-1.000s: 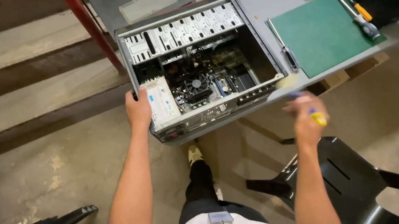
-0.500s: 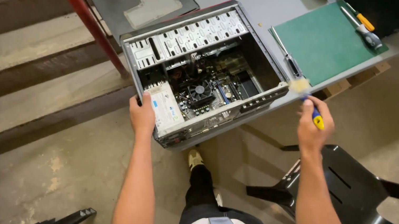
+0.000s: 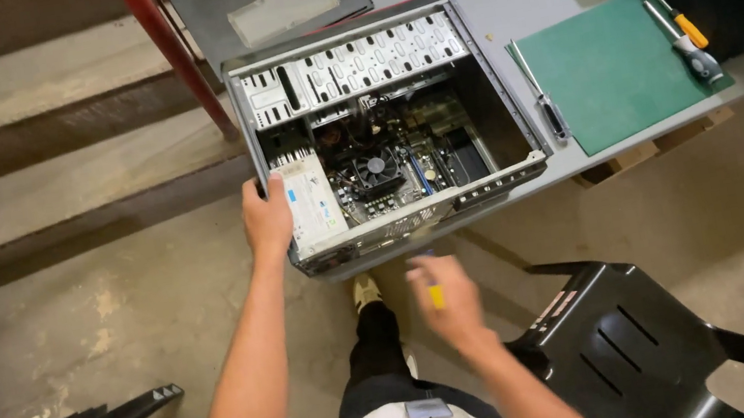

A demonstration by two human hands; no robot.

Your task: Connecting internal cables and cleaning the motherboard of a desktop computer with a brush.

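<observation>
Head view: left hand (image 3: 267, 221) on computer case (image 3: 493, 90)

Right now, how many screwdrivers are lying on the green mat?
2. A yellow-handled screwdriver and a grey-handled screwdriver lie side by side at the right edge of the green mat. The right hand holds another yellow-handled tool, too blurred to identify.

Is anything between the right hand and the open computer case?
Nothing visible. The right hand, holding a yellow-handled tool, is just below the open computer case's near edge with only bare air between. The left hand grips the case's left corner.
</observation>
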